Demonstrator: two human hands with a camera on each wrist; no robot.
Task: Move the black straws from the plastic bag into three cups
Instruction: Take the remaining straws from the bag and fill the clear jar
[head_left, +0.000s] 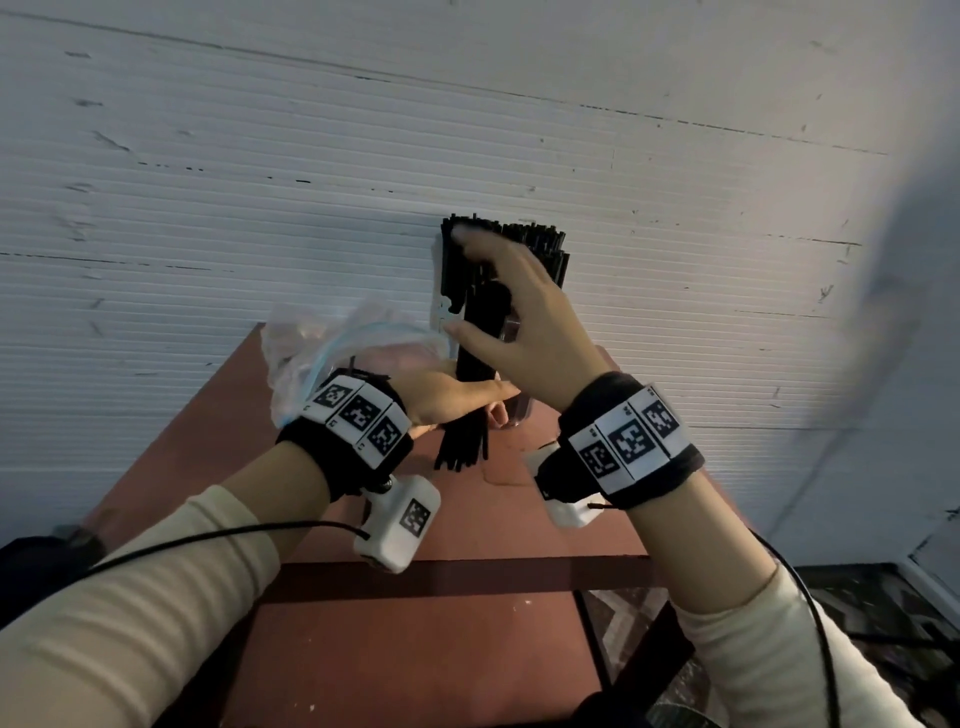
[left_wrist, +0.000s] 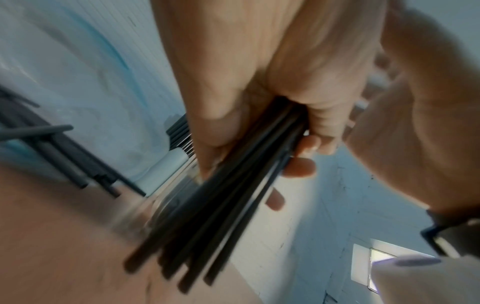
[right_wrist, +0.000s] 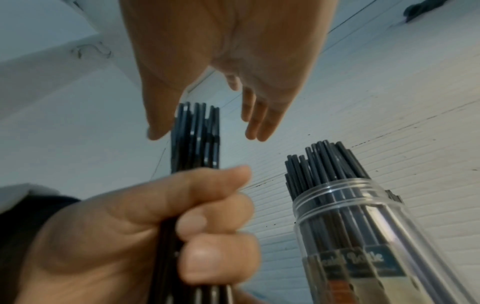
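My left hand (right_wrist: 145, 236) is clenched round a bundle of black straws (right_wrist: 196, 135), gripping it at the middle and keeping it roughly upright so the loose ends stay together. My right hand (head_left: 524, 322) is released: fingers straight and spread, thumb apart from the rest, poised over the top ends of the bundle. It holds nothing; I judge it is placed there to level or steady the tops, or to take the bundle over. From the right wrist view the fingertips (right_wrist: 255, 127) stand just above the straw ends, not clearly touching.

A clear cup (right_wrist: 369, 236) stands just beside the bundle, on my right, already packed with straws whose tips rise above its rim. The other two cups I cannot make out.

The plastic bag (head_left: 317, 353) lies crumpled on the red table (head_left: 415, 623) behind my left wrist. In the left wrist view a few straws (left_wrist: 64, 148) remain within it.

Assessment: task part done. The held bundle hangs above the table, not yet over any cup. Risk: straws slipping out at the lower end.
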